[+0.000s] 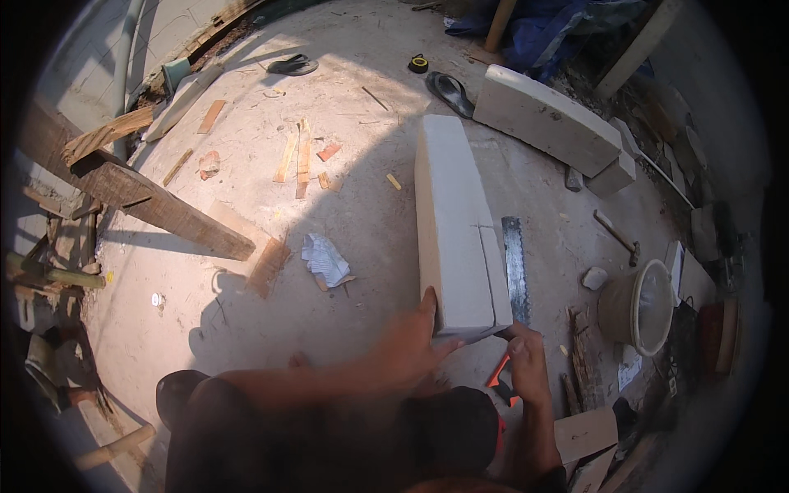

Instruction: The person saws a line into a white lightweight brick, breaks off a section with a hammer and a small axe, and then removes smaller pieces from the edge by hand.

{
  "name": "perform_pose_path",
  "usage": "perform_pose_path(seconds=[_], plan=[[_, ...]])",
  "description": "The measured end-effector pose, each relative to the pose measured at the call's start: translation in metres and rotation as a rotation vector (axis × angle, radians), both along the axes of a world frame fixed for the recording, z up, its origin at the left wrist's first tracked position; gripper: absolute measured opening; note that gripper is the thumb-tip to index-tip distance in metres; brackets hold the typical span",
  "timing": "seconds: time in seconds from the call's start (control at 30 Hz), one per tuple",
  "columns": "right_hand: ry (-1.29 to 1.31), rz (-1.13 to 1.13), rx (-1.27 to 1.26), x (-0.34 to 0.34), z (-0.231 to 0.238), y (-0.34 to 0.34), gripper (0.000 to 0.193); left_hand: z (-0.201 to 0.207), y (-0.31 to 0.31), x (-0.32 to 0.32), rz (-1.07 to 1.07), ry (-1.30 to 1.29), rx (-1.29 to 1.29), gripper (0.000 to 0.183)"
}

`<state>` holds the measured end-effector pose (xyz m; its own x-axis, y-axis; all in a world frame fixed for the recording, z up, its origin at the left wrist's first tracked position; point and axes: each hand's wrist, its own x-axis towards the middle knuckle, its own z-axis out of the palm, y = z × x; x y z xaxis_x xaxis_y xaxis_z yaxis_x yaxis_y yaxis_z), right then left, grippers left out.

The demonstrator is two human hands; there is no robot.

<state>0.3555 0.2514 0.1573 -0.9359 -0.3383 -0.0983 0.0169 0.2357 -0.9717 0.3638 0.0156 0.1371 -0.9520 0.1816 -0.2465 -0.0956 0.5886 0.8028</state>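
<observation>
A long white concrete block [454, 214] lies in front of me, its near end towards my body. A cut line runs along its near right part and turns across to the right edge, marking off a narrow strip [495, 267]. My left hand [423, 333] grips the near left corner, thumb against the side and fingers at the end face. My right hand [526, 357] is closed at the near right corner, its fingertips partly hidden under the strip. Right of the block lies a handsaw blade [515, 267]; an orange and black handle [500, 380] shows beside my right hand.
Another white block [546, 119] lies at the far right, near a sandal [450, 93] and a tape measure [418, 63]. A hammer [620, 237] and a bucket [634, 308] stand right. Crumpled paper [325, 261], wood scraps [302, 156] and a slanting timber post [156, 197] are left.
</observation>
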Motion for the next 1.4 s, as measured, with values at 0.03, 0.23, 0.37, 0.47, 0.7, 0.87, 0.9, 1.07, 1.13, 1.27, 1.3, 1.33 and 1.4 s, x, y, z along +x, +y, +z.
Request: perform_pose_path(seconds=[0.03, 0.23, 0.37, 0.47, 0.7, 0.87, 0.9, 1.07, 1.13, 1.27, 1.3, 1.33, 1.4], plan=[[0.055, 0.037, 0.058, -0.006, 0.008, 0.004, 0.056, 0.002, -0.005, -0.008, -0.054, 0.085, -0.013, 0.096], [0.176, 0.035, 0.008, -0.078, 0.066, -0.021, 0.075, 0.076, -0.035, -0.081, 0.008, 0.228, -0.041, 0.055], [0.26, -0.125, 0.002, -0.132, 0.083, -0.043, 0.077, 0.113, -0.026, -0.144, 0.208, 0.379, -0.208, 0.077], [0.259, -0.206, -0.077, -0.17, 0.072, -0.049, 0.079, 0.12, -0.031, -0.214, 0.452, 0.549, -0.254, 0.089], [0.463, -0.446, 0.435, -0.056, -0.091, 0.018, 0.06, 0.112, -0.028, -0.29, 0.59, 0.569, -0.087, 0.076], [0.086, -0.405, 0.926, 0.138, -0.178, 0.117, 0.068, 0.134, -0.015, -0.341, 0.577, 0.477, -0.087, 0.073], [0.083, -0.416, 0.92, 0.158, -0.189, 0.118, 0.068, 0.133, -0.032, -0.369, 0.624, 0.508, -0.078, 0.075], [0.123, -0.266, 1.132, 0.178, -0.215, 0.135, 0.05, 0.12, -0.051, -0.404, 0.541, 0.445, 0.023, 0.072], [0.146, -0.183, 1.209, 0.165, -0.223, 0.137, 0.045, 0.132, -0.058, -0.431, 0.481, 0.346, 0.08, 0.071], [0.211, -0.055, 1.288, 0.149, -0.237, 0.138, 0.033, 0.141, -0.067, -0.45, 0.505, 0.289, 0.135, 0.065], [0.208, -0.042, 1.289, 0.142, -0.227, 0.134, 0.033, 0.146, -0.072, -0.458, 0.513, 0.257, 0.178, 0.065], [0.165, -0.137, 1.176, 0.137, -0.212, 0.133, 0.028, 0.153, -0.077, -0.466, 0.525, 0.228, 0.223, 0.064], [0.069, -0.16, 1.032, 0.132, -0.155, 0.113, 0.024, 0.16, -0.077, -0.461, 0.533, 0.162, 0.223, 0.064]])
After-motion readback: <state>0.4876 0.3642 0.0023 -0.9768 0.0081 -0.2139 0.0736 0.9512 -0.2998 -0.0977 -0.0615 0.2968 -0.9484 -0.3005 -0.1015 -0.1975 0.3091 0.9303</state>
